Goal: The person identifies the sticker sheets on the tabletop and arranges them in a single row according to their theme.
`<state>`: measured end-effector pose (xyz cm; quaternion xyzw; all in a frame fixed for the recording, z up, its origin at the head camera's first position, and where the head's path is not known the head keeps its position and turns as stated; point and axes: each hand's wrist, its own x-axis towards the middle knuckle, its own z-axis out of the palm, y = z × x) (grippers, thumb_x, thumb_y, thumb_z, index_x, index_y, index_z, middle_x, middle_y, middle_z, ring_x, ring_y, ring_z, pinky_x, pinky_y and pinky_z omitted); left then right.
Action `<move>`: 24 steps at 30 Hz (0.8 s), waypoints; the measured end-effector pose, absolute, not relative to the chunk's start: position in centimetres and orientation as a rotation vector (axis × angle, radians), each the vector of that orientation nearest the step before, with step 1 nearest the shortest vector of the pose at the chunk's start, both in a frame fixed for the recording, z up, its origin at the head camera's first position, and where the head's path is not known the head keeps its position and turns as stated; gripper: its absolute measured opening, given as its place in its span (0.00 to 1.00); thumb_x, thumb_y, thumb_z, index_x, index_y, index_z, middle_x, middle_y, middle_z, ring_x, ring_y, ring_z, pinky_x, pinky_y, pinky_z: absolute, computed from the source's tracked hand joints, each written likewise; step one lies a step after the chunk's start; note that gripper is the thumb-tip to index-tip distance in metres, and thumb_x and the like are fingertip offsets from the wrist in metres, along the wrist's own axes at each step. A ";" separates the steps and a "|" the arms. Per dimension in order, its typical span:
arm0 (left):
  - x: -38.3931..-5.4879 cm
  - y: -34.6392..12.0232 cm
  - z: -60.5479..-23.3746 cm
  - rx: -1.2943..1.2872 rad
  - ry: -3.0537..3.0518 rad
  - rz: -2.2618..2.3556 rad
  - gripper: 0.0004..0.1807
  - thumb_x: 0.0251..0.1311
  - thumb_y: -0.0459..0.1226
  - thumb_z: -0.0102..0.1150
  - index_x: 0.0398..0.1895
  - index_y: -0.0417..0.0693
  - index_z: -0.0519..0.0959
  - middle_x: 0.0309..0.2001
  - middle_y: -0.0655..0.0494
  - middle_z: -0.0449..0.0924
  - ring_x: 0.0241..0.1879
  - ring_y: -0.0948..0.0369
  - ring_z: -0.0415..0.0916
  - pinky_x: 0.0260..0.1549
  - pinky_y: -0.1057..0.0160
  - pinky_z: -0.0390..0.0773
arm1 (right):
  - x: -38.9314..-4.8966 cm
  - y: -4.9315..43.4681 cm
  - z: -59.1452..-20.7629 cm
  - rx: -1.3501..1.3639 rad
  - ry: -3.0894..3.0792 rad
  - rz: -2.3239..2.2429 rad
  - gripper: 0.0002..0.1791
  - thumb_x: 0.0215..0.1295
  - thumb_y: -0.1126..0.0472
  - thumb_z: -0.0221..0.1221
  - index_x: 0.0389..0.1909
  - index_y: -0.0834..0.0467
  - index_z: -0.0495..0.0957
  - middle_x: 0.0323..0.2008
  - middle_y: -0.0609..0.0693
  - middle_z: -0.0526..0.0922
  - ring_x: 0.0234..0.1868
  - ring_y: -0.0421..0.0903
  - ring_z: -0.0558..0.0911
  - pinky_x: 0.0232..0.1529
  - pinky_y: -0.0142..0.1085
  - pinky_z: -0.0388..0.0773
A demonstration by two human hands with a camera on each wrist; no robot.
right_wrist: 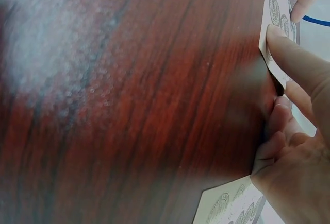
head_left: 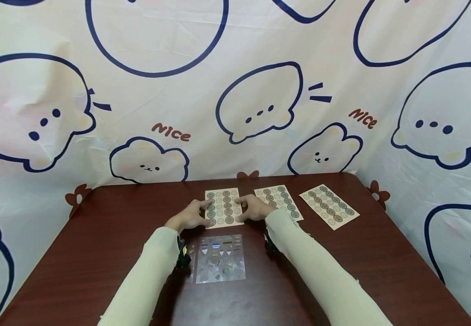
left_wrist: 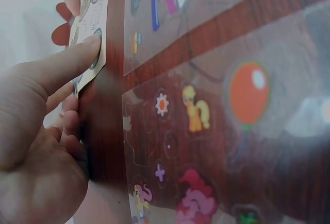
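A cream sheet of round seal stickers point(head_left: 221, 208) lies at the table's far side, between both hands. My left hand point(head_left: 190, 214) grips its left edge; the left wrist view shows the thumb point(left_wrist: 88, 49) on the printed face and fingers at the edge. On the opposite side, my right hand point(head_left: 255, 208) holds the right edge, with its thumb point(right_wrist: 281, 44) on top and the index finger beneath the near corner. Nearer the person lies a clear sticker sheet point(head_left: 221, 271) with small coloured figures, including a red balloon point(left_wrist: 249, 93).
Right of the held sheet lies a second cream sticker sheet point(head_left: 290, 203), partly covered by the right forearm. A third one point(head_left: 330, 206) sits angled farther right. The dark wooden table point(head_left: 109, 253) meets a patterned cloth backdrop point(head_left: 202, 104) behind and at the sides.
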<state>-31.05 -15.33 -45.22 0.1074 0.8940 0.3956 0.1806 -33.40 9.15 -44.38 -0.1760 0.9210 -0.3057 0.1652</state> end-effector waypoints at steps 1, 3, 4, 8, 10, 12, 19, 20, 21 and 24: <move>-31.0 -15.4 -45.2 0.308 2.526 1.119 0.45 0.61 0.36 0.69 0.79 0.45 0.57 0.73 0.39 0.63 0.65 0.49 0.64 0.68 0.47 0.65 | -33.4 9.1 -44.4 -0.502 2.626 -0.870 0.37 0.59 0.62 0.72 0.70 0.62 0.71 0.46 0.56 0.74 0.42 0.46 0.69 0.48 0.35 0.67; -31.0 -15.4 -45.2 0.309 2.530 1.121 0.45 0.61 0.36 0.69 0.79 0.46 0.58 0.72 0.39 0.64 0.65 0.49 0.65 0.67 0.47 0.65 | -33.4 9.1 -44.3 -0.505 2.630 -0.872 0.36 0.60 0.62 0.72 0.69 0.62 0.72 0.46 0.55 0.74 0.42 0.46 0.69 0.48 0.35 0.67; -31.0 -15.4 -45.2 0.315 2.534 1.118 0.44 0.62 0.36 0.69 0.79 0.45 0.58 0.71 0.38 0.65 0.64 0.49 0.66 0.67 0.48 0.66 | -33.4 9.1 -44.3 -0.504 2.631 -0.874 0.36 0.60 0.62 0.72 0.69 0.62 0.72 0.46 0.55 0.74 0.42 0.46 0.69 0.48 0.35 0.67; -31.0 -15.1 -45.3 0.332 2.570 1.093 0.41 0.63 0.35 0.68 0.78 0.43 0.61 0.61 0.39 0.71 0.55 0.51 0.69 0.62 0.50 0.67 | -33.4 9.3 -44.4 -0.504 2.629 -0.879 0.35 0.61 0.62 0.71 0.69 0.62 0.72 0.44 0.55 0.74 0.39 0.45 0.68 0.45 0.35 0.66; -30.9 -14.9 -45.3 0.335 2.593 1.068 0.40 0.63 0.35 0.67 0.77 0.42 0.62 0.56 0.40 0.71 0.51 0.52 0.69 0.60 0.51 0.68 | -33.4 9.4 -44.5 -0.509 2.631 -0.876 0.35 0.61 0.62 0.70 0.69 0.62 0.72 0.43 0.55 0.74 0.38 0.45 0.68 0.43 0.34 0.65; -30.8 -14.7 -45.2 0.337 2.614 1.044 0.38 0.64 0.35 0.67 0.76 0.42 0.63 0.54 0.40 0.70 0.50 0.51 0.68 0.58 0.51 0.68 | -33.3 9.5 -44.5 -0.513 2.638 -0.872 0.35 0.62 0.63 0.70 0.70 0.62 0.71 0.41 0.54 0.73 0.37 0.45 0.67 0.42 0.34 0.65; -30.6 -14.5 -45.1 0.329 2.641 1.011 0.38 0.65 0.36 0.66 0.77 0.45 0.63 0.56 0.39 0.67 0.49 0.51 0.67 0.55 0.51 0.69 | -33.3 9.6 -44.4 -0.512 2.635 -0.884 0.35 0.62 0.63 0.69 0.70 0.62 0.71 0.39 0.55 0.73 0.34 0.44 0.66 0.40 0.34 0.64; -30.6 -14.6 -45.1 0.325 2.642 1.010 0.38 0.65 0.36 0.65 0.77 0.45 0.62 0.56 0.39 0.67 0.49 0.51 0.67 0.55 0.51 0.69 | -33.3 9.6 -44.3 -0.513 2.632 -0.884 0.35 0.62 0.63 0.69 0.70 0.62 0.71 0.40 0.56 0.74 0.33 0.43 0.66 0.39 0.33 0.64; -30.6 -14.6 -45.1 0.327 2.645 1.007 0.38 0.66 0.35 0.65 0.77 0.45 0.62 0.56 0.39 0.67 0.49 0.51 0.67 0.55 0.51 0.70 | -33.3 9.5 -44.3 -0.517 2.632 -0.885 0.35 0.62 0.63 0.69 0.70 0.62 0.71 0.40 0.56 0.74 0.33 0.43 0.66 0.39 0.33 0.64; -30.6 -14.8 -45.2 0.324 2.648 1.006 0.38 0.66 0.36 0.65 0.77 0.45 0.62 0.57 0.39 0.67 0.50 0.51 0.67 0.55 0.51 0.70 | -33.4 9.4 -44.3 -0.516 2.637 -0.884 0.34 0.63 0.63 0.69 0.70 0.61 0.71 0.41 0.57 0.75 0.33 0.43 0.66 0.39 0.33 0.64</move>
